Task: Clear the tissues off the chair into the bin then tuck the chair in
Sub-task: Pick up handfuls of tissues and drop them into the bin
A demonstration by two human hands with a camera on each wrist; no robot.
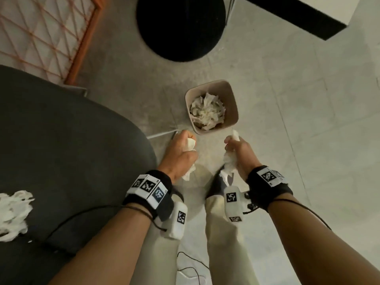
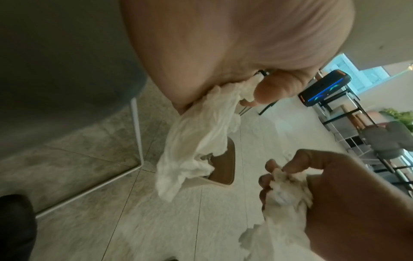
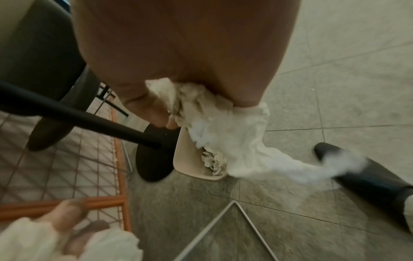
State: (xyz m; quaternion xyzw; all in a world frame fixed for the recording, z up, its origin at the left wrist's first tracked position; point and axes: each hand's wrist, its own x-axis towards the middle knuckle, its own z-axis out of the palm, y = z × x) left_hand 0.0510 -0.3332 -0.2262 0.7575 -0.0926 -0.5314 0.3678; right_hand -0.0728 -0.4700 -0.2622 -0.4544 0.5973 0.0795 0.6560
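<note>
A small beige bin stands on the tiled floor, holding several crumpled tissues. My left hand grips a white tissue just short of the bin's near-left corner. My right hand grips another crumpled tissue just below the bin's near rim, its tail hanging down. The dark grey chair seat fills the left, with more white tissues lying on it. In the left wrist view the left hand's tissue dangles in front of the bin. In the right wrist view the right hand's tissue hangs over the bin.
A round black table base sits on the floor beyond the bin. An orange wire-grid frame stands at the upper left. My legs in pale trousers and a dark shoe stand below the hands. A thin white chair leg runs beside the bin.
</note>
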